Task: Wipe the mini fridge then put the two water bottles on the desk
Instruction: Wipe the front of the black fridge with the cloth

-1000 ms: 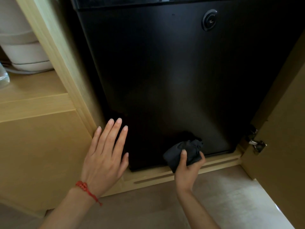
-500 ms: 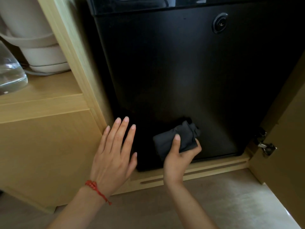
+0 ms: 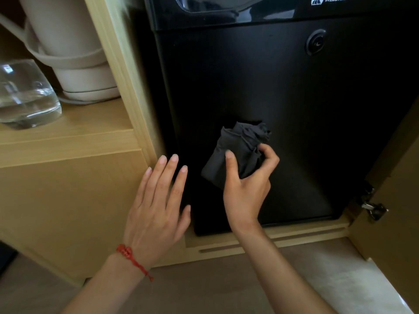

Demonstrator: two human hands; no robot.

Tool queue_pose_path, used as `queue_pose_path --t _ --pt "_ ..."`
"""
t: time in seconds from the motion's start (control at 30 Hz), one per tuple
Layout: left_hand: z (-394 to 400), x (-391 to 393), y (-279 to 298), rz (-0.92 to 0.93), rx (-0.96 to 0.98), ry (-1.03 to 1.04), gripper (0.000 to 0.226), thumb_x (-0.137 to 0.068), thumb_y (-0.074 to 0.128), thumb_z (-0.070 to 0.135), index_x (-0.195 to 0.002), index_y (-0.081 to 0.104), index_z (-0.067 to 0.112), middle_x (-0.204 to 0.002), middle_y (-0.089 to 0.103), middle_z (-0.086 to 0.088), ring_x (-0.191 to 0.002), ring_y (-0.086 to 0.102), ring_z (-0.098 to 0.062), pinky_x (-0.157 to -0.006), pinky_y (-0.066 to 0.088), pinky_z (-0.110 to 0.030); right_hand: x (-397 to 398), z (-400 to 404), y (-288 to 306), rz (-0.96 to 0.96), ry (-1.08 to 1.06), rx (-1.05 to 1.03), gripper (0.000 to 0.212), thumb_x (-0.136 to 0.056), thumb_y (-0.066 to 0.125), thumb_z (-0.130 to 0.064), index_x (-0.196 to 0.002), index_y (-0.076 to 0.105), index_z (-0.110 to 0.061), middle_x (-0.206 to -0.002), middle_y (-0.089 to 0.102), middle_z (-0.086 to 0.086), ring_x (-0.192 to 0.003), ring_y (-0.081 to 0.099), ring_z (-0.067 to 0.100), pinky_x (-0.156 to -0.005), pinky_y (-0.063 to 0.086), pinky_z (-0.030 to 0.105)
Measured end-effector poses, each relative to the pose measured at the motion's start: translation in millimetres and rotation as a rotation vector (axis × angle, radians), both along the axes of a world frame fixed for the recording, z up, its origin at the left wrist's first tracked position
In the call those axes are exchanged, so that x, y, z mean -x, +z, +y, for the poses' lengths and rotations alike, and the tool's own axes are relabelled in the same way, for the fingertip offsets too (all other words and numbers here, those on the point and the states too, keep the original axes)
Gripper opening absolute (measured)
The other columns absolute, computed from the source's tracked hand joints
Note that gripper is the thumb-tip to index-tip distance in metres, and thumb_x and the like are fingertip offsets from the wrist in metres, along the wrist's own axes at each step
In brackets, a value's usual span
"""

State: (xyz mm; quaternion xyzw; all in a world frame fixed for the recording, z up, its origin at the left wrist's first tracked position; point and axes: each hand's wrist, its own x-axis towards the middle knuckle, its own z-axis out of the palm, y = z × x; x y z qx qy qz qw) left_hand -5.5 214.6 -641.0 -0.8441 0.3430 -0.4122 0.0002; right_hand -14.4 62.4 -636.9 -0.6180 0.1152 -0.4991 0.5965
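A black mini fridge [image 3: 283, 98] stands inside a light wooden cabinet, its door closed, a round lock [image 3: 315, 43] near the top right. My right hand [image 3: 247, 189] grips a bunched dark grey cloth [image 3: 238, 152] and holds it against the lower middle of the fridge door. My left hand [image 3: 158, 205], with a red string bracelet at the wrist, lies flat with straight fingers at the fridge's lower left corner, next to the cabinet post. No water bottle is in view.
Left of the fridge, a wooden shelf [image 3: 68, 132] bears a clear glass [image 3: 25, 94] and a white kettle on its base [image 3: 74, 53]. The cabinet door [image 3: 394, 200] stands open at right, with a metal hinge [image 3: 371, 208]. Pale floor lies below.
My right hand has carried the cloth up the fridge door from the bottom edge and a little to the left. The view has moved closer. My left hand stays flat in place.
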Motion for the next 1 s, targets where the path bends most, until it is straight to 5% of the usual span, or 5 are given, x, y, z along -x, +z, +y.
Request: queue_pose_path --t 0.27,0.37,0.6,0.83,1.0 --pt "-12.7 4.5 0.1 0.087 0.031 -0.033 0.058 -0.088 0.042 0.026 -0.137 0.032 -0.002 -0.144 0.032 -0.025 -0.137 0.022 -0.033 -0.112 0.019 -0.046 26.2 -69.9 -29.1 0.144 -0.202 -0.040 0.045 -0.081 0.068 -0.028 -0.117 0.041 -0.020 -0.104 0.052 -0.010 -0.093 0.050 -0.005 -0.077 0.041 0.007" --pt "-22.4 7.8 -1.7 0.153 0.048 -0.040 0.058 -0.088 0.042 0.028 -0.137 0.032 -0.002 -0.143 0.035 -0.025 -0.137 0.023 -0.032 -0.112 0.020 -0.046 39.2 -85.9 -33.3 0.188 -0.178 -0.049 0.042 -0.080 0.069 -0.027 -0.112 0.042 -0.024 -0.105 0.051 -0.008 -0.095 0.051 0.000 -0.075 0.037 0.002" --pt "-45.4 14.6 -21.1 0.268 0.011 -0.080 0.056 -0.086 0.041 0.031 -0.134 0.039 0.002 -0.139 0.042 -0.023 -0.134 0.030 -0.033 -0.109 0.028 -0.049 67.9 -109.5 -45.6 0.278 0.002 0.006 0.040 -0.077 0.071 -0.026 -0.106 0.046 -0.034 -0.102 0.052 -0.020 -0.097 0.054 0.000 -0.079 0.047 0.023" --pt "-60.4 21.9 -62.9 0.416 0.016 -0.118 0.056 -0.087 0.039 0.034 -0.136 0.034 0.006 -0.141 0.040 -0.022 -0.135 0.027 -0.031 -0.110 0.024 -0.047 85.9 -119.4 -70.5 0.417 0.082 0.009 0.040 -0.075 0.071 -0.026 -0.095 0.044 -0.048 -0.100 0.047 -0.029 -0.086 0.047 -0.024 -0.059 0.044 0.004" --pt "-66.2 35.0 -89.9 0.545 0.026 -0.079 0.058 -0.086 0.039 0.036 -0.134 0.036 0.006 -0.141 0.040 -0.023 -0.134 0.025 -0.030 -0.110 0.023 -0.049 104.2 -119.1 -97.2 0.535 0.084 -0.089 0.040 -0.076 0.072 -0.025 -0.096 0.044 -0.046 -0.101 0.048 -0.026 -0.091 0.052 -0.010 -0.066 0.044 0.011"
